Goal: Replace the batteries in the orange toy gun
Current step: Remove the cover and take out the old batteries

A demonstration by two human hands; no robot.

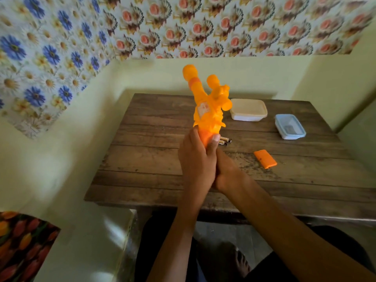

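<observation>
The orange toy gun (207, 104) stands upright above the wooden table (142, 159), barrel pointing up and away from me. My left hand (197, 159) grips its handle, thumb across the front. My right hand (225, 169) sits tucked against the left hand under the handle; its fingers are hidden, so I cannot tell what they hold. Two batteries (224, 141) lie on the table just behind my left thumb. The orange battery cover (265, 158) lies flat to the right of my hands.
A closed cream-lidded box (248, 109) and a clear box with a blue rim (290, 126) stand at the table's back right. Yellow walls close in on the left and back. My legs and one bare foot show below the table's near edge.
</observation>
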